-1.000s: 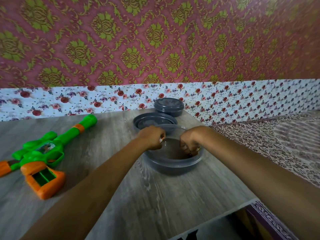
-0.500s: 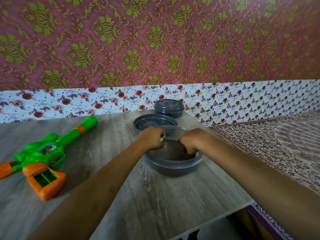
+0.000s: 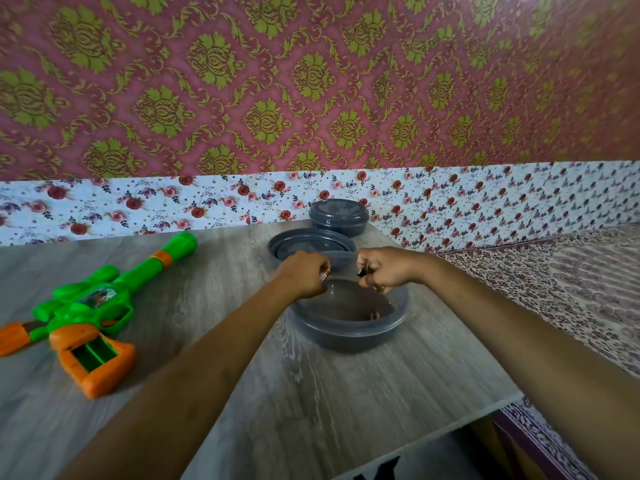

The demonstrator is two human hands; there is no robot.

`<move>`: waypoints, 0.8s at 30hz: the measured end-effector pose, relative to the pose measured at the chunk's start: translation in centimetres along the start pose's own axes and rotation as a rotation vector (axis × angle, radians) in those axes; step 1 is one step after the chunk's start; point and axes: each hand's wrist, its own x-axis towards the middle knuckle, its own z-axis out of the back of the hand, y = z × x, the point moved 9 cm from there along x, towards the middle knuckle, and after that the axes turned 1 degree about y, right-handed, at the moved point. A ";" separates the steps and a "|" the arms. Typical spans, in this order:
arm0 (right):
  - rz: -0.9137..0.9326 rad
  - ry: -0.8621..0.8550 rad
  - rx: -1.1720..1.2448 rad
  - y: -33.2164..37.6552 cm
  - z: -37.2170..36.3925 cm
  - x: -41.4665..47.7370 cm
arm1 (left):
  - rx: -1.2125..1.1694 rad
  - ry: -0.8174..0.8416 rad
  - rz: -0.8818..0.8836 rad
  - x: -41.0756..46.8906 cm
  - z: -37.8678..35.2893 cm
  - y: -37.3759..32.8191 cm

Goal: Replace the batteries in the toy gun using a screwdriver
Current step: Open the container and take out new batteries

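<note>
- Over the grey bowl (image 3: 349,332) on the tabletop (image 3: 311,393), both hands are curled.
- Left hand (image 3: 304,277) grips a battery (image 3: 325,271) with a copper end.
- Right hand (image 3: 389,271) pinches a small dark piece (image 3: 362,271); what it is, I cannot tell.
- Toy gun (image 3: 93,303) lies at the far left of the tabletop, well apart from the hands, its battery bay (image 3: 91,353) open.
- Lid (image 3: 298,242) lies just behind the bowl.

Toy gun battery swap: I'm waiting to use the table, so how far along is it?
Done: the toy gun lies with its battery bay open, slots empty. In hand: over the open grey tub, the left hand pinches what looks like a battery; the right hand pinches a small dark piece. Left: fill the bay and screw its cover back; no cover or screwdriver shows.
</note>
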 end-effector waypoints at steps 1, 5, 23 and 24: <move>-0.017 -0.003 -0.010 -0.1 0.0 -0.2 | -0.003 0.000 0.001 0.1 0.0 0.0; -0.094 0.034 -0.241 0.0 -1.4 -0.5 | -0.016 0.012 0.019 0.2 0.0 0.1; -0.109 -0.124 0.828 0.2 -2.3 -0.8 | -0.643 -0.180 0.199 -1.6 3.5 2.5; -0.088 -0.120 1.014 0.8 -2.3 -1.3 | -0.737 -0.195 0.216 -2.2 3.9 2.8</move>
